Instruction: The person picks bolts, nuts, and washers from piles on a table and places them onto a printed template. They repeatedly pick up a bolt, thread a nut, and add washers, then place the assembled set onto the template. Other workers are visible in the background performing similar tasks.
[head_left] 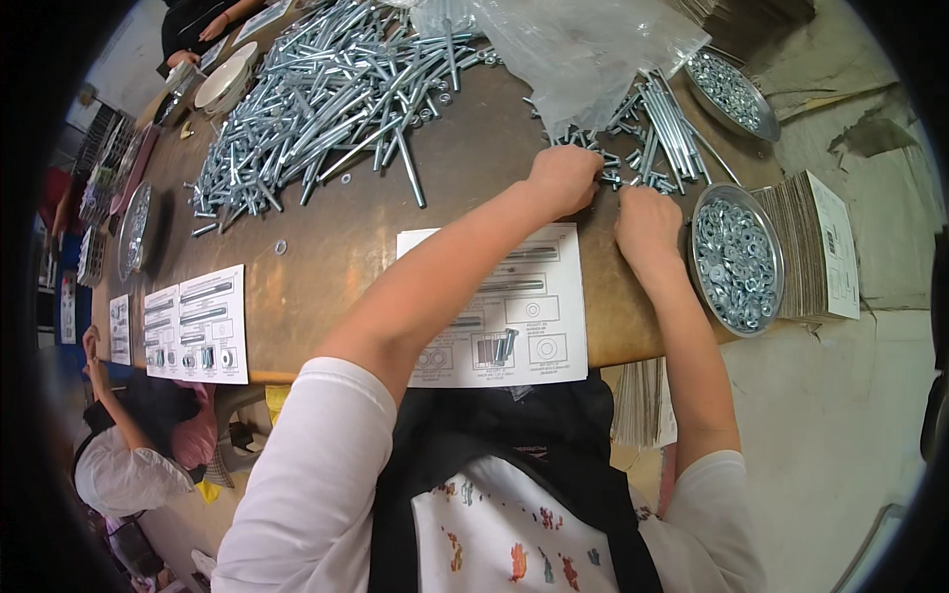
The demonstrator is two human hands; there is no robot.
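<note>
Both my hands are at a loose pile of short bolts [652, 178] near the table's right side. My left hand [565, 181] is curled at the pile's left edge, its fingertips turned away among the bolts. Just right of it, my right hand [647, 222] is closed at the near edge of the pile, knuckles up. What either hand pinches is hidden. Below my left forearm lies a white printed sheet [566, 296] with part drawings, partly covered by the arm. A few short bolts [504, 346] rest on its lower part.
A big heap of long metal rods [316, 99] covers the far table. Clear plastic bags [583, 49] lie beside it. Steel bowls hold washers [736, 262] and nuts [730, 91] at right, next to stacked sheets [830, 242]. Other people sit at left [138, 465] and far left [203, 25].
</note>
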